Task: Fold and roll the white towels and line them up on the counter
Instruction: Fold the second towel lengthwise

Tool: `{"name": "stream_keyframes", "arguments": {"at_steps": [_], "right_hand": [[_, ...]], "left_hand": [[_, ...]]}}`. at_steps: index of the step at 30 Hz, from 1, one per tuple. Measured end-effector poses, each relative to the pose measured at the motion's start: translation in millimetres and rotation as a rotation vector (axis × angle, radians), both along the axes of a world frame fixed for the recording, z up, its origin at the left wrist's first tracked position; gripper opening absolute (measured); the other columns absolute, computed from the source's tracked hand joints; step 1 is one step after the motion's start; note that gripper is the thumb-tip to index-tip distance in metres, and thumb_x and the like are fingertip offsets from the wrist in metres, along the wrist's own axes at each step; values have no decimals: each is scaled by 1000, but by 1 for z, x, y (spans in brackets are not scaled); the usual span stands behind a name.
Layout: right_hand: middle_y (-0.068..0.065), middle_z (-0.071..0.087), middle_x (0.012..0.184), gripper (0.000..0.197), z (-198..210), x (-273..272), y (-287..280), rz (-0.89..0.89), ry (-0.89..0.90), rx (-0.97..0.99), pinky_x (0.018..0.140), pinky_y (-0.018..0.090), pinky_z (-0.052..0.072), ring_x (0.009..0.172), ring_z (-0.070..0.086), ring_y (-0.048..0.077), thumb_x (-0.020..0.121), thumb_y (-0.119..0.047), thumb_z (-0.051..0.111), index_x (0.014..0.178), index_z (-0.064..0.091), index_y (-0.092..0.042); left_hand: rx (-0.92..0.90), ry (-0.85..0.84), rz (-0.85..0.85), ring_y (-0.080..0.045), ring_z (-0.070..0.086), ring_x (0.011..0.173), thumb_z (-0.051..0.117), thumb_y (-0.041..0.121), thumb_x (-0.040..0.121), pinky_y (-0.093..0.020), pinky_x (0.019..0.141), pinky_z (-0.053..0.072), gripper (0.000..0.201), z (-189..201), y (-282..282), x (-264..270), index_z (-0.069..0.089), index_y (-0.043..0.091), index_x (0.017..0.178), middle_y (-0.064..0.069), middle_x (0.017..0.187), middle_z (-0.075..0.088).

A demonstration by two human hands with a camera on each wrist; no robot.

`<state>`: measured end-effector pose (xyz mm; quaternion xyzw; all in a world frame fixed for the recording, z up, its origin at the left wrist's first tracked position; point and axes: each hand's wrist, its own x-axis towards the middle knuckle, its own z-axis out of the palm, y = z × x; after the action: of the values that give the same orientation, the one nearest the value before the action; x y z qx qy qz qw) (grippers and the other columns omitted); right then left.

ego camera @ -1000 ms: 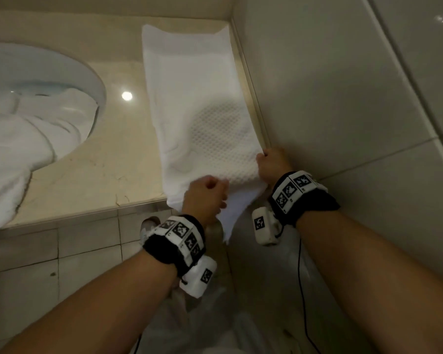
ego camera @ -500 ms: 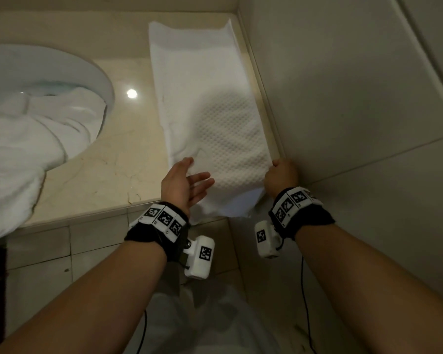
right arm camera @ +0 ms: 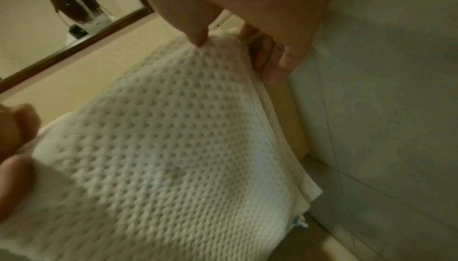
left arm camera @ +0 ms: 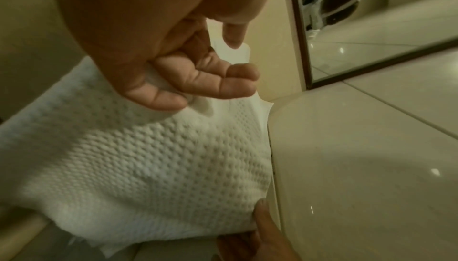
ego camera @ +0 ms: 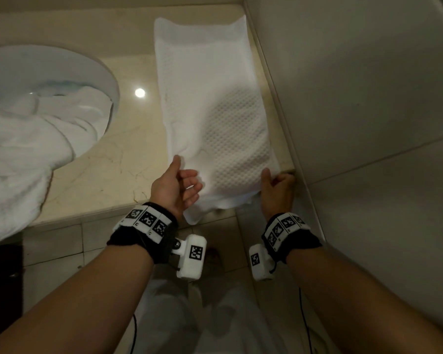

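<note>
A white waffle-weave towel (ego camera: 210, 111) lies folded into a long strip on the beige counter (ego camera: 100, 162), tight against the right wall. Its near end droops a little over the counter's front edge. My left hand (ego camera: 182, 180) rests at the towel's near left edge, fingers loosely curved and the thumb lying up along the hem. The left wrist view shows those relaxed fingers (left arm camera: 210, 81) over the towel (left arm camera: 148, 157). My right hand (ego camera: 274, 180) pinches the near right edge. In the right wrist view its thumb is on top of the towel (right arm camera: 161, 128) and its fingers (right arm camera: 272, 59) are underneath.
A round sink (ego camera: 110, 80) at the left holds a heap of white towels (ego camera: 23, 149) that spills over the counter's front. The tiled wall (ego camera: 343, 98) runs right beside the towel strip. A framed mirror (left arm camera: 371, 30) hangs behind the counter.
My left hand let go of the towel's hanging near end, opened, and moved up to its left edge. Less of the towel hangs over the front edge. The right hand kept its hold.
</note>
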<state>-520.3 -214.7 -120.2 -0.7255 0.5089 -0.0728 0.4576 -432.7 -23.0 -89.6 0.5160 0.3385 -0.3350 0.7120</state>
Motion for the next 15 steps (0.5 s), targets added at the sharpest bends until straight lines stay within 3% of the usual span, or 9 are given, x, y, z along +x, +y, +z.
{"name": "stream_keyframes", "arguments": {"at_steps": [3,6,9,10,12,13,15], "right_hand": [[4,62,108,45,-13,-10,-4,2,-31,85,76,28,43,95,59,20,93,-50,60,111,55,-9],[9,62,114,36,-27,-20,-9,97,-116,55,82,28,49,100,62,22,90,-48,65,96,65,-12],[4,46,131,20,-31,-25,-8,173,-142,84,79,7,47,95,56,2,90,-35,70,97,66,-17],[4,41,136,16,-32,-25,-9,188,-124,81,79,7,47,92,53,-1,90,-30,71,97,65,-16],[8,37,143,13,-34,-26,-13,187,-97,87,90,22,50,93,52,6,91,-25,70,89,62,-14],[11,38,143,15,-36,-27,-14,191,-100,79,93,27,49,97,54,12,92,-25,69,84,61,-15],[14,43,133,20,-41,-30,-18,216,-130,28,88,25,48,103,54,22,92,-24,68,78,58,-14]], "left_hand": [[19,-45,23,-13,56,43,56,48,98,-21,41,41,44,-8,8,-13,64,9,79,3,48,53],[-3,-85,119,-14,45,47,54,31,98,-22,48,40,37,-22,21,-30,63,14,67,5,50,51],[138,-140,182,-15,46,48,50,17,94,-22,53,41,32,-34,26,-41,62,6,66,4,46,54],[193,-153,194,-15,46,48,50,16,92,-20,49,41,32,-36,26,-43,61,6,64,3,45,54],[311,-171,173,-13,49,47,52,13,87,-17,42,40,34,-45,28,-43,62,11,55,4,47,55],[370,-166,164,-12,52,49,53,12,85,-16,45,42,40,-50,30,-43,64,18,47,6,48,57],[425,-175,41,-17,58,68,54,16,79,-26,68,49,37,-61,33,-44,67,25,46,11,52,59]]}}
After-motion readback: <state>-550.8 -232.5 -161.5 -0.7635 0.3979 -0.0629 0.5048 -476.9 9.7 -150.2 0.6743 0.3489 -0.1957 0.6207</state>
